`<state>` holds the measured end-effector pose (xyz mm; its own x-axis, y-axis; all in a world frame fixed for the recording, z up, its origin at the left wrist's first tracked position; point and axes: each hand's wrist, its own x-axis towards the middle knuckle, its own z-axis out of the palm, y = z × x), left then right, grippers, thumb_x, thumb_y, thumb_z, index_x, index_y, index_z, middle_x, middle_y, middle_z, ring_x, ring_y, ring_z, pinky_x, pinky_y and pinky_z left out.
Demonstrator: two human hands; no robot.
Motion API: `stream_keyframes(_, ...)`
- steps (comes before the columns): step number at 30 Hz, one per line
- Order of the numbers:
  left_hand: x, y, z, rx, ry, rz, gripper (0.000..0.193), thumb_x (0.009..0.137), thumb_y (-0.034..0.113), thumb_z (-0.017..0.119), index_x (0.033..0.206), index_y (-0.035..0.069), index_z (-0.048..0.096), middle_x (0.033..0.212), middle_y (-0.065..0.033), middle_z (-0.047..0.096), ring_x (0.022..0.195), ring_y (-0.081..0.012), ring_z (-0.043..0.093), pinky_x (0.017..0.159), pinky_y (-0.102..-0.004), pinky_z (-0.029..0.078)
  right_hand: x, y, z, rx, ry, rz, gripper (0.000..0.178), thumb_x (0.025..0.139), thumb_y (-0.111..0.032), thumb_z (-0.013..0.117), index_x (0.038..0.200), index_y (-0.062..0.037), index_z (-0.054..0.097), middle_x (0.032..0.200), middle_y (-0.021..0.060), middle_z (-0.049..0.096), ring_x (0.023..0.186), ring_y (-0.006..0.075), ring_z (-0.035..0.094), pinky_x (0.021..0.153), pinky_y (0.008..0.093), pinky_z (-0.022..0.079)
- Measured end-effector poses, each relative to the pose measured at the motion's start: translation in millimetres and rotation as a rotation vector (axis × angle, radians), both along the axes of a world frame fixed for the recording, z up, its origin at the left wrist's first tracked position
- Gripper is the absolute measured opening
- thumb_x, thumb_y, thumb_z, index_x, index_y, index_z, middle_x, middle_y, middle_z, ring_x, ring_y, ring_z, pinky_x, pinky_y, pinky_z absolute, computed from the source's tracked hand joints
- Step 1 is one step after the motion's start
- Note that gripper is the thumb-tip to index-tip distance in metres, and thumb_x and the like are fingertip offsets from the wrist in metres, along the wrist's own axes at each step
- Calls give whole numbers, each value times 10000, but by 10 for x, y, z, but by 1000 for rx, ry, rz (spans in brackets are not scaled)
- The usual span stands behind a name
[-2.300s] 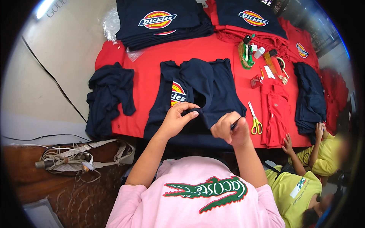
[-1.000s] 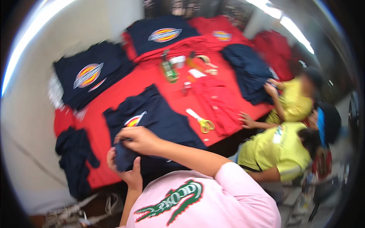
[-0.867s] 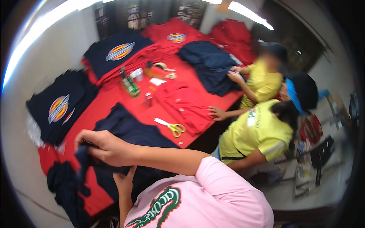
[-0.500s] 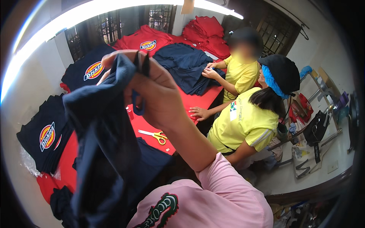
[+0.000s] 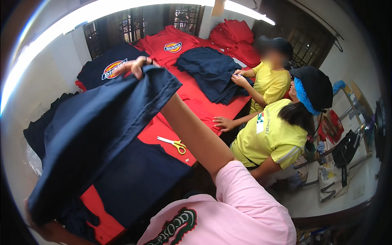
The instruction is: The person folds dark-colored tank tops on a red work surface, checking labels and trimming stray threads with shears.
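You hold a length of navy cloth (image 5: 102, 122) aloft at the left of a crowded worktable (image 5: 230, 109), your right hand (image 5: 135, 68) gripping its upper edge with the fingers bent over the hem. Your left hand (image 5: 28, 212) is at the cloth's lower corner, mostly hidden behind it, so whether its fingers are closed cannot be told. The cloth slants between your two hands, above the red-covered table and in front of the dark shirts piled at its left side. Below it, a navy garment (image 5: 134, 179) lies spread near your pink shirt (image 5: 245, 181); whether the two are joined cannot be seen. Scissors (image 5: 179, 147) with yellow handles rest just beyond that garment, blades pointing left. Across the table, a heap of navy clothes (image 5: 208, 73) lies before a co-worker in yellow (image 5: 275, 83), while a second co-worker (image 5: 271, 130), also in yellow, rests a hand on the table's edge.
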<state>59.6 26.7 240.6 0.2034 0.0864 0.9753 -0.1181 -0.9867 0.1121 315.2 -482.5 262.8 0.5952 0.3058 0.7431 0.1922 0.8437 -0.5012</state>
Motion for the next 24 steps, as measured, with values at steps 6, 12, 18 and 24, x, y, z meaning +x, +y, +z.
stream_keyframes(6, -209, -684, -1074, -100, 481, -39, 453, 759, -80, 626, 1177, 13, 772, 1202, -156, 713, 1230, -339, 664, 1122, -469, 488, -313, -215, -1400, -452, 216, -235, 217, 1024, -162, 573, 916, -8, 680, 1248, 167, 727, 1127, 229, 671, 1075, 368, 502)
stream_keyframes(12, -794, -715, -2233, -240, 1055, -134, 373, 732, -33, 718, 1087, 59, 787, 1156, -103, 720, 1250, -332, 646, 1183, -477, 397, -1000, -375, -2928, -1151, 848, -470, 170, 1009, -56, 554, 977, -21, 717, 1033, 60, 698, 1040, 181, 681, 838, 359, 563)
stream_keyframes(18, -1208, -463, -3006, -646, 1221, -129, 253, 881, 129, 820, 1116, 51, 768, 1185, -117, 734, 1184, -345, 675, 1075, -448, 484, -1529, -468, -3499, -1132, 1114, -499, 203, 1091, -215, 587, 1115, -56, 710, 855, 2, 580, 625, 140, 683, 463, 226, 432)
stream_keyframes(24, -929, -628, -3366, -948, 1092, 88, 348, 953, 201, 813, 1229, 14, 712, 1010, -166, 711, 904, -290, 705, 859, -413, 565, -1429, -344, -3526, -1245, 920, -555, 169, 1037, -212, 757, 1102, -59, 723, 848, -34, 617, 544, 33, 461, 503, 196, 385)
